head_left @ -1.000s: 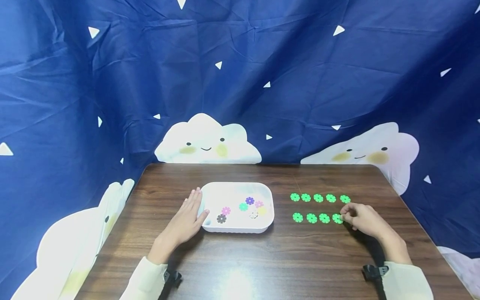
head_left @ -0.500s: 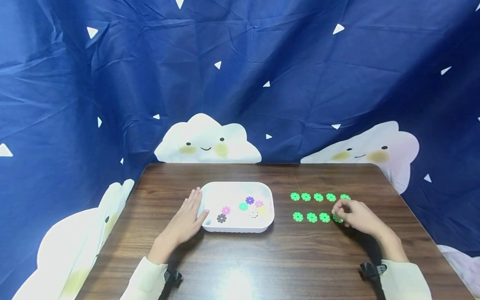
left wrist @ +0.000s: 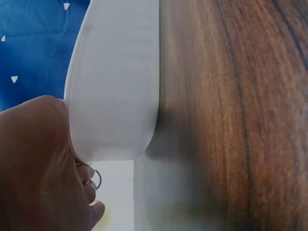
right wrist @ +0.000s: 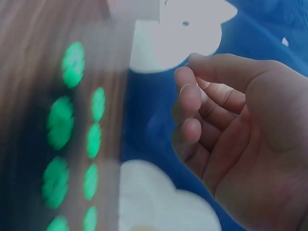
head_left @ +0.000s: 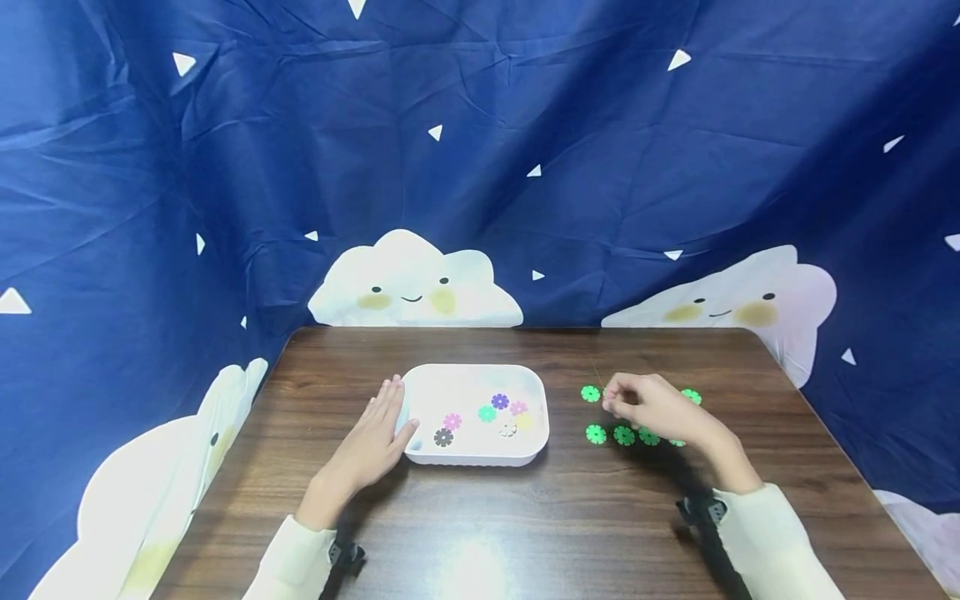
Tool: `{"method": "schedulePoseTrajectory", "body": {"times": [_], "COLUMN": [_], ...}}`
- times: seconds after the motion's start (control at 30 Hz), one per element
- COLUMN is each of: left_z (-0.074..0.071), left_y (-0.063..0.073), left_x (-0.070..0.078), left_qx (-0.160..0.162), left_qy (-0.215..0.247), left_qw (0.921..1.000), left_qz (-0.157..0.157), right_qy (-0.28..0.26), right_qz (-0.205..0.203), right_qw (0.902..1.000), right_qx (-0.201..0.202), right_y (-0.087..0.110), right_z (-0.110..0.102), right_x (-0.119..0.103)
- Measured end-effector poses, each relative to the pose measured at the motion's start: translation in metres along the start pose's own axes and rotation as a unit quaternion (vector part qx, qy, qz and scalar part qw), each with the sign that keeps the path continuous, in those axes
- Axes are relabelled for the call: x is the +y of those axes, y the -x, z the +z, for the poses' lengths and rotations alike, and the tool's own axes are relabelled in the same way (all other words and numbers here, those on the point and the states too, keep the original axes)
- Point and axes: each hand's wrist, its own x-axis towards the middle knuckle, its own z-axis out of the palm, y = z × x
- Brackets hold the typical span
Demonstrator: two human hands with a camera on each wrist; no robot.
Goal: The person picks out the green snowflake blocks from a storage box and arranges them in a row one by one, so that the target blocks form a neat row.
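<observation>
My left hand rests against the left end of a white tray, fingers straight along its rim and thumb over the near corner. In the left wrist view the hand touches the tray wall. Inside the tray lie several flower-shaped plastic discs, among them a black disc and a purple disc. My right hand hovers over two rows of green notched discs, hiding part of the back row. In the right wrist view its fingers are loosely curled, with nothing seen between them.
All this stands on a brown wooden table. Behind it hangs a blue curtain with white triangles and smiling clouds. Each wrist wears a small black camera; the right camera sits close over the table.
My right hand has left the right end of the front row and moved left over the green discs. The left hand and the tray have stayed put.
</observation>
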Motion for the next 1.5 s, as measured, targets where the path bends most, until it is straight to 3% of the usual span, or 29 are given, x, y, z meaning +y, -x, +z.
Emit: {"method": "schedulePoseTrajectory", "body": {"times": [0.3,0.57,0.8,1.07,1.33,1.5], "left_z": [-0.004,-0.003,-0.002,0.000,0.001,0.002], "left_y": [0.000,0.000,0.001,-0.001,-0.001,-0.001], "left_x": [0.002,0.002,0.002,-0.001,0.000,0.001], "left_qx": [0.003,-0.003,-0.001,-0.007,-0.009,-0.005], "left_qy": [0.004,0.002,0.005,0.003,0.008,0.009], "left_qw": [1.0000,1.0000,1.0000,0.9999,0.9999,0.9999], "left_qz": [-0.001,-0.004,-0.003,-0.009,-0.008,-0.006], "right_qy": [0.062,0.132,0.168,0.208,0.244,0.300], "right_qz": [-0.062,-0.134,-0.155,-0.186,-0.163,-0.145], "right_qw": [0.9955,0.9803,0.9680,0.9514,0.9409,0.9213], "right_qx": [-0.036,-0.059,-0.103,-0.130,-0.169,-0.201], "right_y": [-0.053,-0.090,-0.121,-0.152,-0.170,-0.177], "right_z": [0.007,0.021,0.036,0.052,0.061,0.071], "right_x": [-0.052,-0.095,-0.124,-0.138,-0.140,-0.134]}}
